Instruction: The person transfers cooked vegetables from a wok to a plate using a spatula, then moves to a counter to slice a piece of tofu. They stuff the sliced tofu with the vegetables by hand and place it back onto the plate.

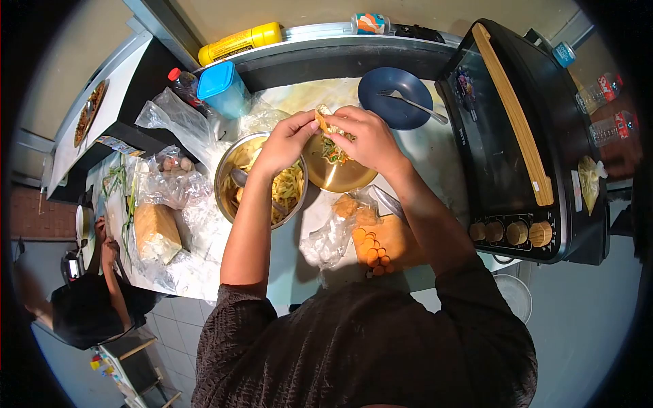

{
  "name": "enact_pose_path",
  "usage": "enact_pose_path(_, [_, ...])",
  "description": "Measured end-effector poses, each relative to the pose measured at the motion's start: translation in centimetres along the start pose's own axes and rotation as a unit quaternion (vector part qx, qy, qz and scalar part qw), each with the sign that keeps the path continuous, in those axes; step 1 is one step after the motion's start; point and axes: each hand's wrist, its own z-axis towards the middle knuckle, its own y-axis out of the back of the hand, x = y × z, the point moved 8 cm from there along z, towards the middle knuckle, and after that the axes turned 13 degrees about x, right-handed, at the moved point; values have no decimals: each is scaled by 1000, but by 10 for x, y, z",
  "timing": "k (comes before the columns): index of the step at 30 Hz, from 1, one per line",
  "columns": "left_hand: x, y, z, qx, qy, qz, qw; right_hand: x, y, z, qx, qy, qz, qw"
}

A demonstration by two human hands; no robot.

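Note:
Close together over a tan plate (364, 178), my left hand (289, 141) and my right hand (367, 139) pinch a small orange-brown piece of food (320, 121) between their fingertips. A pale, speckled part (322, 109) shows at its far side; its exact kind is unclear. Shredded vegetables (335, 151) in green, white and orange lie on the plate, partly covered by my right hand. Left of the plate, a steel pot (219, 178) contains yellowish cut strips (288, 185) and a spoon (239, 177). My left forearm crosses over the pot.
Round carrot slices (373, 255) lie on a board (405, 241) near a knife (389, 202) and plastic bag (326, 241). A blue plate (381, 102) bears a fork (415, 107). A black oven (503, 149) stands right. A blue-lidded container (221, 88) stands back left. Another person (88, 306) is left.

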Motion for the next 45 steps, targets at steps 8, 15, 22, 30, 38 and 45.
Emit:
enact_pose_path(8, [0, -3, -1, -8, 7, 2, 1000, 5, -1, -4, 27, 36, -116, 992])
enact_pose_path(15, [-8, -9, -3, -14, -3, -29, 999, 6, -2, -2, 6, 33, -140, 990])
enact_pose_path(22, [1, -8, 0, -24, 0, -47, 999, 7, -5, 2, 3, 10, -137, 991])
enact_pose_path(30, [0, -12, 2, -18, 17, -32, 999, -2, -7, 1, 27, -32, -129, 991])
enact_pose_path(38, [-1, -6, 9, -13, 8, -39, 999, -10, -7, 7, 30, -32, -39, 998])
enact_pose_path(45, [-6, 0, 7, -36, 23, -71, 997, -14, -4, 11, 6, -32, -24, 999])
